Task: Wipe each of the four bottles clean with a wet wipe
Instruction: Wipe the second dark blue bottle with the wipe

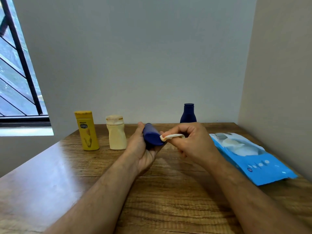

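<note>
Nearest the camera, both forearms are reaching forward over the wood-grain bench (70, 174), its surface glossy on the left where window light is glaring.

The left hand (143, 149) is gripping a dark blue bottle (152, 135), fingers curled round its far side and palm cradling it from below. The bottle is lying tilted off the bench, its long axis running away from the camera and slightly left, with its flat oval base turned toward the camera and to the right. That base is what the next stroke depends on: it is facing the right hand (190, 141), which is pinching a folded, off-white wet wipe (171, 136) between thumb and curled fingers, the wipe's edge touching the base's rim. The wipe looks soft, limp and a little soiled; the bottle looks like smooth, hard plastic.

Just right of the hands, a light blue wipes pack (263, 162) is lying flat, crinkly film with its flap open.

Further back on the left, a yellow bottle (87, 132) and a cream bottle (116, 134) are standing upright side by side, both caps looking grimy. Farthest, near the wall, a second dark blue bottle (188, 114) is standing upright, its lower part hidden behind the right hand.
</note>
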